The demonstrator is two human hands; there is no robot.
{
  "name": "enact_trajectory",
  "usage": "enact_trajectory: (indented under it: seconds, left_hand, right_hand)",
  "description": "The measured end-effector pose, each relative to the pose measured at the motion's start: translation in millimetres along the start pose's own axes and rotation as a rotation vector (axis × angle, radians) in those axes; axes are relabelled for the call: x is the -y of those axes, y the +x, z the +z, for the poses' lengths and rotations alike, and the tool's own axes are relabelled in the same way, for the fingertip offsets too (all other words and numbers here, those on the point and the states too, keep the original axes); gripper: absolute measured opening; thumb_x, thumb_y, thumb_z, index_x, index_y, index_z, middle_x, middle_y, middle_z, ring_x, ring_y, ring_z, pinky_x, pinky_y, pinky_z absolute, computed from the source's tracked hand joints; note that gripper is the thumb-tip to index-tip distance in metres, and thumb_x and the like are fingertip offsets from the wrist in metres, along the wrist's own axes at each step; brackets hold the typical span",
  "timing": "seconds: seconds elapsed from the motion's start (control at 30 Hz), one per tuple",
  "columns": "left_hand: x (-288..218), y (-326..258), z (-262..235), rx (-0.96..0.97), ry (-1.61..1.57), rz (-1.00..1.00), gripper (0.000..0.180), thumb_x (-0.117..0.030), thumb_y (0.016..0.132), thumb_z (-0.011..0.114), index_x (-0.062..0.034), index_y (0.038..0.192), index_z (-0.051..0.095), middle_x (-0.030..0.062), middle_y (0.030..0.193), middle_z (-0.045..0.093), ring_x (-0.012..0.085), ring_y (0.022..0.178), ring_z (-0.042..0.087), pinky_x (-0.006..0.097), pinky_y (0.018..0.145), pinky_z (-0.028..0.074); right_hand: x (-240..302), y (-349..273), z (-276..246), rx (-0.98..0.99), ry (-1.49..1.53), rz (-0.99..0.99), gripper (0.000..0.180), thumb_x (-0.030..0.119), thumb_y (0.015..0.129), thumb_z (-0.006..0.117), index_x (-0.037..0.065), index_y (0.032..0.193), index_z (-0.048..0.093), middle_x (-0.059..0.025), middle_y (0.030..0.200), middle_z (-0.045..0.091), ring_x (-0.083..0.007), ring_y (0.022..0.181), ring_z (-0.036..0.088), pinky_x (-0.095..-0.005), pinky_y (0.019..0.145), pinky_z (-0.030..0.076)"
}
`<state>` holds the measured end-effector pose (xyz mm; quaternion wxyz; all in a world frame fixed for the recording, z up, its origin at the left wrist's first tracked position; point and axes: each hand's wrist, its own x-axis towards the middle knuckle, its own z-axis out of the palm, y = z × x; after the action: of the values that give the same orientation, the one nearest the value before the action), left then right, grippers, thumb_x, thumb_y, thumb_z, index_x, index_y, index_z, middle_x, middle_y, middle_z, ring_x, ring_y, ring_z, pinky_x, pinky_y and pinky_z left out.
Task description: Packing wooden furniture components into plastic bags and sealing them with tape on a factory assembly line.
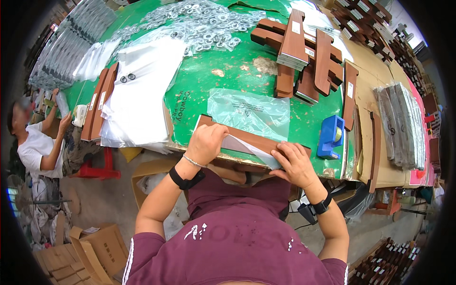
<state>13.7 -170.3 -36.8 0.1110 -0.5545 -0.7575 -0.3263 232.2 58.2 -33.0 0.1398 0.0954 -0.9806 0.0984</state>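
At the table's near edge lies a long brown wooden board (251,137). A thin whitish sheet (259,153) slants along its near side. My left hand (207,143) is closed at the board's left part, its fingertips pinching at the sheet's upper end. With fingers on top and the thumb below, my right hand (295,165) grips the board's right end and the sheet's lower end. Just beyond the board, a clear plastic bag (249,108) lies flat on the green table (204,76). What the left palm covers is hidden.
A blue tape dispenser (331,137) stands at the right. Brown wooden parts (304,57) are stacked behind it. White plastic bags (142,85) lie at the left, bagged small rings (204,23) at the back. A person (40,142) sits far left. Cardboard boxes (97,251) are on the floor.
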Motion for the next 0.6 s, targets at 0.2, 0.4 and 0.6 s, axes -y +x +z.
enact_trajectory:
  seconds: [0.2,0.4,0.6]
  left_hand:
    - [8,1,4,-0.039,-0.041,-0.064,0.01,-0.009,0.084,0.067,-0.0068,0.091,0.06,0.0078,0.079,0.065,0.0296,0.064,0.057,0.039,0.06,0.044]
    - [11,3,4,0.026,0.047,-0.143,0.012,-0.013,0.083,0.071,-0.006,0.085,0.062,0.0077,0.084,0.065,0.0292,0.069,0.058,0.039,0.064,0.046]
    - [12,13,5,-0.068,0.019,-0.035,0.018,-0.015,0.084,0.07,-0.0027,0.081,0.058,0.0112,0.084,0.062,0.0319,0.08,0.059,0.041,0.075,0.047]
  right_hand:
    - [-2,5,5,-0.149,0.173,0.092,0.019,0.017,0.082,0.071,0.007,0.096,0.064,-0.0087,0.11,0.062,-0.0299,0.108,0.059,-0.0441,0.091,0.046]
    - [8,11,11,-0.251,0.414,0.353,0.007,0.004,0.085,0.065,0.005,0.086,0.059,-0.0088,0.101,0.065,-0.0291,0.098,0.061,-0.0397,0.084,0.046]
    - [15,16,22,-0.317,0.28,0.376,0.008,0.005,0.087,0.063,0.003,0.09,0.056,-0.0124,0.096,0.063,-0.0315,0.091,0.06,-0.0408,0.08,0.045]
